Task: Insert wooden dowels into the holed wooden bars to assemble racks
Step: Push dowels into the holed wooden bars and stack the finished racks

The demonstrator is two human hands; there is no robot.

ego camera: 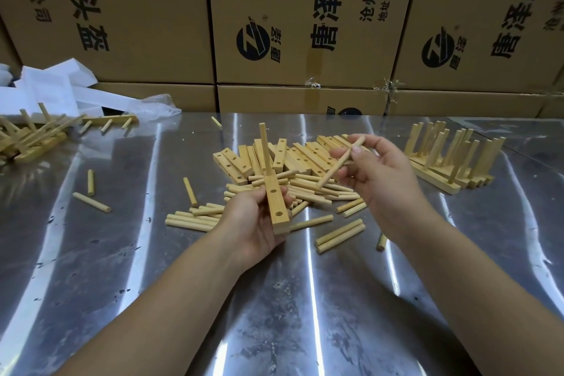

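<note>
My left hand (253, 223) grips a holed wooden bar (276, 204) above the metal table (122, 253). One dowel (265, 146) stands upright in the bar's far hole, and two nearer holes show open. My right hand (381, 174) pinches a loose dowel (340, 162) between thumb and fingers, held slanted, to the right of the bar and apart from it. Behind both hands lies a heap of holed bars (305, 152) and loose dowels (314, 189).
Finished racks (451, 159) with upright dowels stand at the right. Another pile of racks (33, 134) lies at the far left beside white packaging (55, 85). Stray dowels (91, 201) are scattered over the table. Stacked cardboard boxes (293, 24) wall off the back.
</note>
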